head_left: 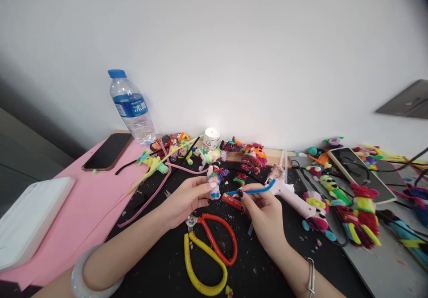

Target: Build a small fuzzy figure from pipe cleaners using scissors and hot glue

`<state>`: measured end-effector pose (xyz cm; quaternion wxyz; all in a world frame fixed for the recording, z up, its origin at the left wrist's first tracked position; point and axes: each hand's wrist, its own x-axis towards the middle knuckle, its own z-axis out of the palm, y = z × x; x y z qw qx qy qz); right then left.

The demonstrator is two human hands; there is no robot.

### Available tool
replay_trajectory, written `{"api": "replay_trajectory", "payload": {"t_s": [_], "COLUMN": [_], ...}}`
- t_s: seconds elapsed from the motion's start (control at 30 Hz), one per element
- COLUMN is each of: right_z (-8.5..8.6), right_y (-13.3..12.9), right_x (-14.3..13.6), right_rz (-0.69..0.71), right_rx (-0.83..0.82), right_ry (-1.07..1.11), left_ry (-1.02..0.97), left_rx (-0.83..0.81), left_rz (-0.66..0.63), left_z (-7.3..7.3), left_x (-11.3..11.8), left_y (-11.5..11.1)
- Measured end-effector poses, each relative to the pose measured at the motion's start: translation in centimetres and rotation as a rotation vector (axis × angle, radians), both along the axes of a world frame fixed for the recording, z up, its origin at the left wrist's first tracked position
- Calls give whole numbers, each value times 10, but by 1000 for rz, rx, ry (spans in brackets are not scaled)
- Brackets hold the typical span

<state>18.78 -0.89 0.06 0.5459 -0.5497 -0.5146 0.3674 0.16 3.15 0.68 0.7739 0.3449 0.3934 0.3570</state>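
Observation:
My left hand (192,200) is closed on a small pipe-cleaner figure (215,182), pink and white with blue at its lower end. In my right hand (265,211) a blue pipe cleaner (259,190) is pinched between thumb and fingers; its right end bends upward. The tip of the pipe cleaner points at the figure's lower part; I cannot tell whether they touch. Below both hands lie scissors (210,253) with one red and one yellow handle. A red tool handle (232,201) shows between the hands, partly hidden. A pale glue gun (290,197) rests right of my right hand.
Several pipe-cleaner figures (364,209) lie at the right beside a phone (361,173). A water bottle (132,108) leans on the wall, near another phone (109,151) on pink paper (83,191). A white box-like object (33,220) is at the left. A paper cup (211,138) stands behind.

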Motion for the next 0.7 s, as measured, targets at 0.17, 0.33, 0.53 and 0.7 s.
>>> {"api": "replay_trajectory", "payload": {"t_s": [0.17,0.33,0.53,0.7], "right_z": [1,1,-1,-3], "right_y": [0,0,-1,-2], "right_x": [0,0,0,0], "right_rz": [6,13,28,84], "right_rx": [15,29,38,84], "right_ry": [7,14,8,-60], "left_ry": [-17,37,102,122], "left_rx": [50,153,219,242], "left_rz": [75,106,93,91], "left_z": [1,-3,-9,-11], "left_x": [4,7,7,7], "left_y": [-3,-5,-5,-5]}}
